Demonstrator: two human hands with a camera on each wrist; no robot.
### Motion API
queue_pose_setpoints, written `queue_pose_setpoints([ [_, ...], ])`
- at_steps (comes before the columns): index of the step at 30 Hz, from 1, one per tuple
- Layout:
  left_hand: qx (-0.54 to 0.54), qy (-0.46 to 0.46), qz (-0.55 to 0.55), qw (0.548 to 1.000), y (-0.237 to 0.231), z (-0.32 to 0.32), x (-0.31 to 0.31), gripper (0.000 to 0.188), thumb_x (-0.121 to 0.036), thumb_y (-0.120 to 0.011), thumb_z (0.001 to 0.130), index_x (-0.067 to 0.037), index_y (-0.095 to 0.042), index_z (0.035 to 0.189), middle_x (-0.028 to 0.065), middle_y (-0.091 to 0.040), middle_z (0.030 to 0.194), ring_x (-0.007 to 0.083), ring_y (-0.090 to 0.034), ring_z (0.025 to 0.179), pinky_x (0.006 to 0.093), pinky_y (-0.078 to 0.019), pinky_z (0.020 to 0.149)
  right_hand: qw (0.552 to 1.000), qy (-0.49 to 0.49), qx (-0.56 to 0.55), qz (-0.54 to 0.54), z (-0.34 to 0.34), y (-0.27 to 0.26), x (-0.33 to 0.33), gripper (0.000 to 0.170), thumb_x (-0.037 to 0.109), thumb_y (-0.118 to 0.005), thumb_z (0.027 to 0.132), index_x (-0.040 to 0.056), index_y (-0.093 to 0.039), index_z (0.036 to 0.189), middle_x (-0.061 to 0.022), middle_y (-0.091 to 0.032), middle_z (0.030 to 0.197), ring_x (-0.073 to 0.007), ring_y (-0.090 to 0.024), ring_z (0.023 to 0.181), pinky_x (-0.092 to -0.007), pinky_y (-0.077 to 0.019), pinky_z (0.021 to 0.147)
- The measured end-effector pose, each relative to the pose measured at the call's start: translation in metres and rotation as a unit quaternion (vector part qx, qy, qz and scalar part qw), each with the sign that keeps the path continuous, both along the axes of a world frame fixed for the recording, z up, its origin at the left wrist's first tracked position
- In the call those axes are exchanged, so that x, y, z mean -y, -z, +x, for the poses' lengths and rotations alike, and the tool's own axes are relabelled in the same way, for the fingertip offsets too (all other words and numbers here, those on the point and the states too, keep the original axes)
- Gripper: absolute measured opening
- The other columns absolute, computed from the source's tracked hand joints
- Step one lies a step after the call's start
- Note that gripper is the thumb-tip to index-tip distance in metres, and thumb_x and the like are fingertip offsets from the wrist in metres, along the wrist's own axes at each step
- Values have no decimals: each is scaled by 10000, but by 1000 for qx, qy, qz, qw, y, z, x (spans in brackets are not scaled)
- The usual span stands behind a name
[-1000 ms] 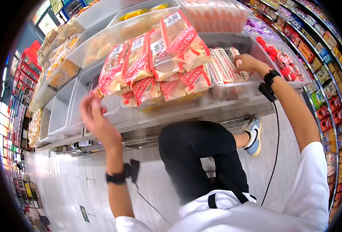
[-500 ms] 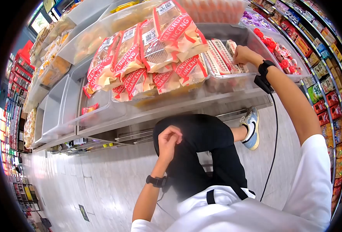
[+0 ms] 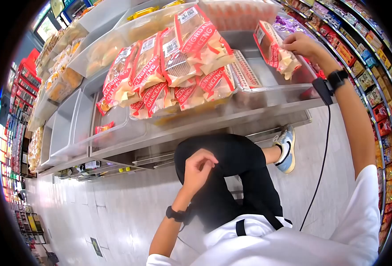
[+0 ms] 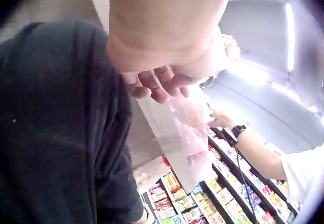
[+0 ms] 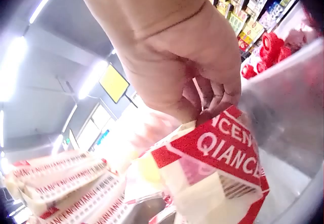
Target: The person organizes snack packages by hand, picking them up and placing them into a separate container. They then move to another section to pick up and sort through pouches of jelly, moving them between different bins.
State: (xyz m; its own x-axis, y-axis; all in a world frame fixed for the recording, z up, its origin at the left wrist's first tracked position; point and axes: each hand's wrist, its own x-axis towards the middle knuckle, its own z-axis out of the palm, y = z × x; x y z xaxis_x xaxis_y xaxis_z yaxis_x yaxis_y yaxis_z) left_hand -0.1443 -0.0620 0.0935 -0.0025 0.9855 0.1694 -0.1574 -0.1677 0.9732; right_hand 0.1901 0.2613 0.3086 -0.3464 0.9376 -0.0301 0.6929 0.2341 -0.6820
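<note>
My right hand (image 3: 306,47) pinches a red-and-cream packaged cake (image 3: 270,46) by its edge and holds it tilted over a clear plastic bin (image 3: 273,94). In the right wrist view, the fingers are bent against the top of the wrapper (image 5: 217,148), with red bands and white letters facing the camera. Other packs (image 3: 244,71) of the same brand lie in the bin's left part. My left hand (image 3: 197,170) hangs loosely curled and without anything in it, above the black-trousered knee. The left wrist view shows its relaxed fingers (image 4: 159,90) beside the trouser leg.
Left of the bin, a heap of similar packs (image 3: 178,57) rises above the bin rims. A small red packet (image 3: 104,127) lies in a bin further left. Purple-wrapped sweets (image 3: 289,24) sit behind my right hand. Stocked shelves (image 3: 373,88) line the right side.
My left hand has drawn back from the left end of the heap to the knee. My right hand has lifted a pack out of the bin, moving up and to the right.
</note>
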Motion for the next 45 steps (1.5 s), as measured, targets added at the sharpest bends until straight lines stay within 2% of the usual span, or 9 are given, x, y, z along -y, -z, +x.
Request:
queue_pose_setpoints([
  [5, 28, 89, 41, 995, -74, 26, -1, 158, -5, -582, 916, 20, -624, 1067, 105, -614, 1117, 191, -623, 1026, 322, -500, 912, 983, -50, -162, 72, 23, -39, 85, 185, 189, -669, 924, 6, -700, 932, 22, -622, 817, -38, -554, 748, -211, -430, 647],
  [8, 100, 121, 2, 988, -115, 46, -9, 720, -437, -717, 872, -3, -419, 1363, 168, -505, 1380, 303, -544, 1247, 435, -477, 1007, 978, -1, -174, 114, 18, -34, 165, 106, 121, -682, 881, 16, -679, 882, 35, -611, 795, -28, -532, 691, -217, -411, 586],
  [13, 276, 196, 26, 940, -134, 86, -1, 925, -267, -818, 796, -23, -257, 1490, 107, -392, 1472, 205, -419, 1339, 388, -416, 1048, 953, -109, -99, 266, -41, -14, 304, 73, 16, -752, 772, 9, -688, 806, -51, -631, 789, -114, -588, 629, -250, -449, 545],
  [17, 273, 103, -72, 954, -136, 91, 31, 798, -109, -736, 816, -18, -284, 1467, 131, -527, 1329, 206, -554, 1217, 371, -457, 1042, 965, -101, -97, 220, -56, 4, 345, 122, -3, -785, 729, 30, -731, 834, -55, -628, 772, -151, -593, 612, -274, -466, 516],
  [23, 332, 71, -88, 937, -105, 89, 40, 666, -114, -677, 871, -29, -318, 1425, 163, -533, 1308, 247, -584, 1187, 414, -511, 994, 954, -39, -263, 139, -82, 43, 365, 471, 32, -795, 746, 48, -657, 1195, -5, -631, 729, -140, -603, 739, -329, -420, 938],
  [29, 329, 67, -122, 934, -96, 73, 41, 636, -104, -683, 860, -11, -351, 1394, 163, -567, 1272, 237, -612, 1142, 403, -532, 965, 901, -20, -405, 156, -87, 93, 360, 647, -1, -810, 733, -1, -499, 1300, -154, -410, 1395, -236, -523, 1188, -383, -456, 997],
  [32, 340, 78, -109, 931, -92, 69, 44, 647, -115, -697, 842, 25, -365, 1378, 175, -573, 1270, 238, -625, 1121, 390, -525, 973, 889, 91, -449, 13, -104, 86, 363, 930, 85, -846, 725, 34, -279, 1459, -192, -336, 1449, -282, -323, 1385, -391, -456, 1006],
  [35, 280, 47, -51, 957, -85, 63, 46, 649, -111, -699, 840, 35, -366, 1378, 180, -572, 1277, 244, -621, 1129, 379, -520, 969, 828, 1, -500, -256, -100, 88, 356, 767, 202, -817, 795, -3, -388, 1396, -145, -532, 1319, -192, -526, 1228, -317, -456, 989],
  [45, 132, -127, -55, 982, -121, 43, 43, 559, -95, -653, 927, -20, -355, 1393, 112, -544, 1248, 171, -571, 1122, 325, -492, 954, 973, 78, -206, 66, -132, 78, 361, 731, 237, -800, 769, -37, -387, 1306, -282, -601, 1119, -442, -610, 1048, -452, -478, 918],
])
